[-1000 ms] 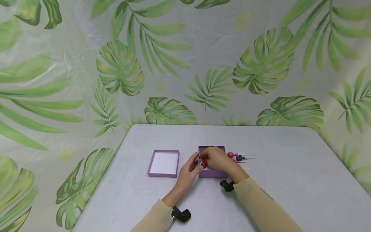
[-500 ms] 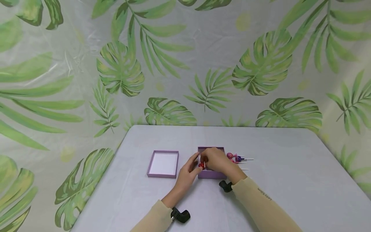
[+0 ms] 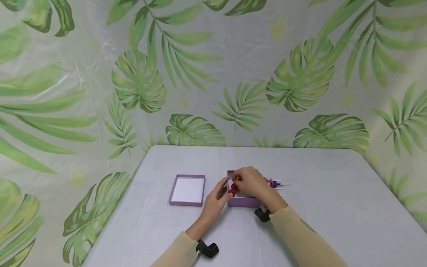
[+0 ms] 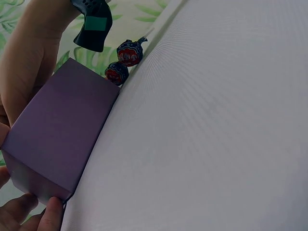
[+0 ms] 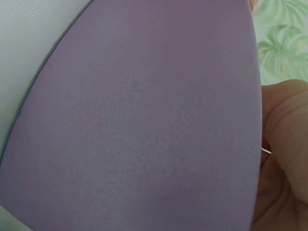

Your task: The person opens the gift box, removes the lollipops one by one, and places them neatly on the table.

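Note:
An uncovered purple box [image 3: 244,202] stands on the white table. My left hand [image 3: 214,200] holds its near left corner, thumb over the rim and fingers along the left wall; fingertips [image 4: 50,214] show low on that wall in the left wrist view. My right hand [image 3: 251,182] reaches over the box with fingers bent, pinching a lollipop whose white stick [image 5: 266,150] peeks out by the palm in the right wrist view. Red-wrapped lollipops [image 3: 232,190] are at the box's left inside, between the hands. The right hand hides much of the interior.
Left of the box lies its shallow purple-rimmed lid [image 3: 186,203], white inside up. Several lollipops lie right of the box, including a dark blue one [image 3: 274,184], sticks pointing right. A leaf-patterned sheet [image 3: 197,74] hangs behind the table.
My right hand has risen a little and shifted slightly right over the box, and more of the red lollipops shows. My left hand stays at the box corner.

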{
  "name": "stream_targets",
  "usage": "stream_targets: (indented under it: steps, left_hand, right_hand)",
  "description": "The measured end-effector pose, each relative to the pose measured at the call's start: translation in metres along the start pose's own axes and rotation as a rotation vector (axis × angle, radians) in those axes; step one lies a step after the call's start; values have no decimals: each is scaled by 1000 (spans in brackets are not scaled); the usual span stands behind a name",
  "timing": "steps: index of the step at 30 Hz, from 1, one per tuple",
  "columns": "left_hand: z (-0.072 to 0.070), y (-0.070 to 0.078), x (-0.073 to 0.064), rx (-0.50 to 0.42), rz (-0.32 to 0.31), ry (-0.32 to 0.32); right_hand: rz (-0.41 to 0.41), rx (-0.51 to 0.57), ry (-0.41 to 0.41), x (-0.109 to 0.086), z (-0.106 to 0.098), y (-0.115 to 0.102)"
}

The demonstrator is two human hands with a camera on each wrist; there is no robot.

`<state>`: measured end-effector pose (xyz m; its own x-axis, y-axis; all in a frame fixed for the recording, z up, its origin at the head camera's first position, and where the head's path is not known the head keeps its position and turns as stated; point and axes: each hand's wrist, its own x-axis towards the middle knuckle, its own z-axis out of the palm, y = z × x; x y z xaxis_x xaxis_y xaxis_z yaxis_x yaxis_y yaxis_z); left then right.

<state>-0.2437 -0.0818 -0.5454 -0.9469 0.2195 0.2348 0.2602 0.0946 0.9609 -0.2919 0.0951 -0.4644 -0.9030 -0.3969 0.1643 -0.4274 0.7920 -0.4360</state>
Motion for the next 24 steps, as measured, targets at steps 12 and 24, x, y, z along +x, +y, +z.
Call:
stream_targets:
  steps: [12,24]
  left_hand:
    - [0,13,-2,-22,-17,-6]
    - [-2,40,-11,-33,-18,-14]
  right_hand:
    - [17,-4,49,-1,-3,-2]
    - [33,31,87,-6,-10,-5]
